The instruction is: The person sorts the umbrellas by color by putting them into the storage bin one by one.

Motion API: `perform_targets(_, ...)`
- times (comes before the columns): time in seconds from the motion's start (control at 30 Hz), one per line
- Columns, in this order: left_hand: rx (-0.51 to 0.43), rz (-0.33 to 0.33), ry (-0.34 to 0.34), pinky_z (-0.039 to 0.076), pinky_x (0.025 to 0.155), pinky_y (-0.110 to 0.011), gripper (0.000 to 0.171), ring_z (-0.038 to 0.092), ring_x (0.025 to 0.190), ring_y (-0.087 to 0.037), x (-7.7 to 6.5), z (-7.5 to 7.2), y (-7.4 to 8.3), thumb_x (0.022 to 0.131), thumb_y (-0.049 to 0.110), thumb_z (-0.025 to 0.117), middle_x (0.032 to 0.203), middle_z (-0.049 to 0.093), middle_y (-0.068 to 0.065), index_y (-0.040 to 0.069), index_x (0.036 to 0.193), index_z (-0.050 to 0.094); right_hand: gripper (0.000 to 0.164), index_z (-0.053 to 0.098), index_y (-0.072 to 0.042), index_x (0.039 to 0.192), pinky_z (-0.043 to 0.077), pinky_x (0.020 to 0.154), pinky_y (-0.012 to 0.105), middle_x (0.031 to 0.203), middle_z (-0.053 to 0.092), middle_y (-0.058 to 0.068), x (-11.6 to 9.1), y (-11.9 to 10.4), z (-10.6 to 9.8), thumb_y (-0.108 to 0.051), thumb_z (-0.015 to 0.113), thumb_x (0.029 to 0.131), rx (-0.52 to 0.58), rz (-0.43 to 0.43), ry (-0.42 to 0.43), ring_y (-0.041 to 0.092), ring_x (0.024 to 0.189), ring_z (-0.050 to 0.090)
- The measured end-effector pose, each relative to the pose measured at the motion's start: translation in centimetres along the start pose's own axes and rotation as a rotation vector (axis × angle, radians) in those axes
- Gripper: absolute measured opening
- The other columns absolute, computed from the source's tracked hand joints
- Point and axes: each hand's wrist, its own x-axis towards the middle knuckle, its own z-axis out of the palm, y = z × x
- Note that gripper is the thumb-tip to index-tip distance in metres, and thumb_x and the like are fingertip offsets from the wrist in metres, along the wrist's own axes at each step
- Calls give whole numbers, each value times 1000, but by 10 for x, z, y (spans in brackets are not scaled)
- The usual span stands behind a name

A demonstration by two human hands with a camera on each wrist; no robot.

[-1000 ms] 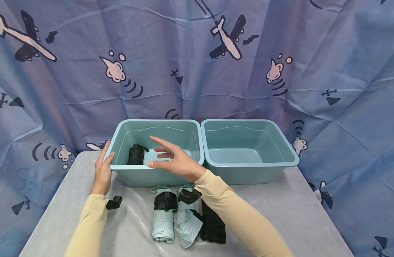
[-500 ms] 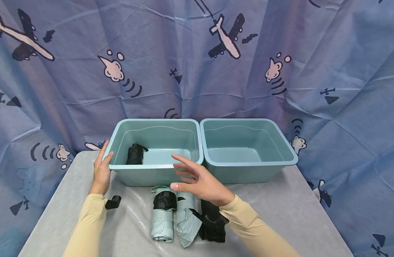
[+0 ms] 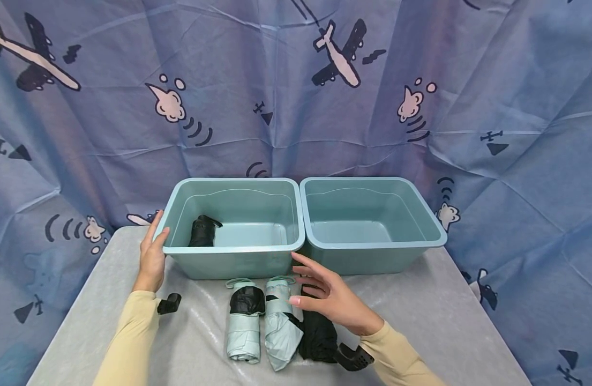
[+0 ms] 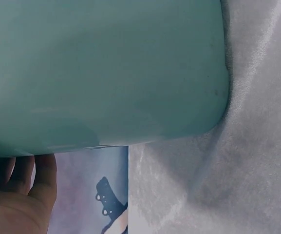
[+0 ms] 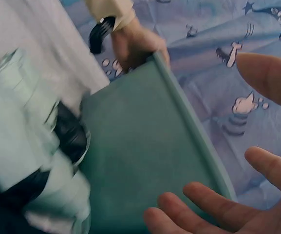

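My left hand point(image 3: 152, 260) holds the left rim of the left green plastic bin point(image 3: 238, 265), thumb over the edge and fingers along the outside. Inside that bin lies a small black folded umbrella point(image 3: 202, 231). My right hand point(image 3: 336, 297) hovers with fingers spread, holding nothing, above a black folded umbrella point(image 3: 319, 338) on the table and partly hides it. Left of it lie two pale green folded umbrellas: one with loose fabric point(image 3: 281, 338), and a rolled one with a black band point(image 3: 244, 335). In the right wrist view, the pale green umbrellas are blurred beside the bin wall.
A second green bin point(image 3: 373, 245) stands against the left bin's right side, with nothing in it. Both rest on a grey cloth-covered table point(image 3: 194, 343). Behind hangs a blue curtain point(image 3: 296, 123) printed with airplanes.
My right hand has drawn back from over the left bin, moving right and toward me to the umbrellas. My left hand stays at the bin's rim.
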Motion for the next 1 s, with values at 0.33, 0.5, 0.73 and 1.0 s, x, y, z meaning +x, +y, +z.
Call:
perform_targets(0.33, 6, 4, 0, 22, 121, -46, 56, 25, 150, -28, 0, 0, 0, 111, 23, 37, 168, 19, -8, 23, 164, 21, 76, 36, -27, 158, 38, 109, 55, 154, 38, 22, -25, 42, -15, -20, 76, 93, 10, 170, 139, 45, 138, 40)
perform_targets(0.5, 1, 4, -1, 23, 120, -44, 56, 25, 150, -28, -1, 0, 1, 111, 23, 38, 168, 18, -9, 23, 164, 21, 79, 36, -19, 160, 46, 100, 55, 151, 39, 28, -32, 59, -20, -20, 77, 92, 0, 226, 191, 48, 133, 44)
perform_targets(0.73, 8, -8, 10, 21, 121, -47, 56, 24, 151, -27, 0, 0, -1, 111, 21, 37, 169, 18, -4, 25, 164, 21, 84, 36, -15, 160, 48, 95, 55, 148, 40, 31, -32, 81, -23, -20, 81, 89, -24, 280, 193, 45, 128, 48)
perform_targets(1.0, 19, -3, 8, 19, 122, -48, 56, 22, 151, -27, 1, 0, -2, 111, 22, 37, 169, 17, -2, 26, 164, 20, 87, 37, -22, 159, 47, 92, 49, 151, 38, 27, -29, 90, -23, -26, 84, 86, -67, 304, 162, 38, 124, 48)
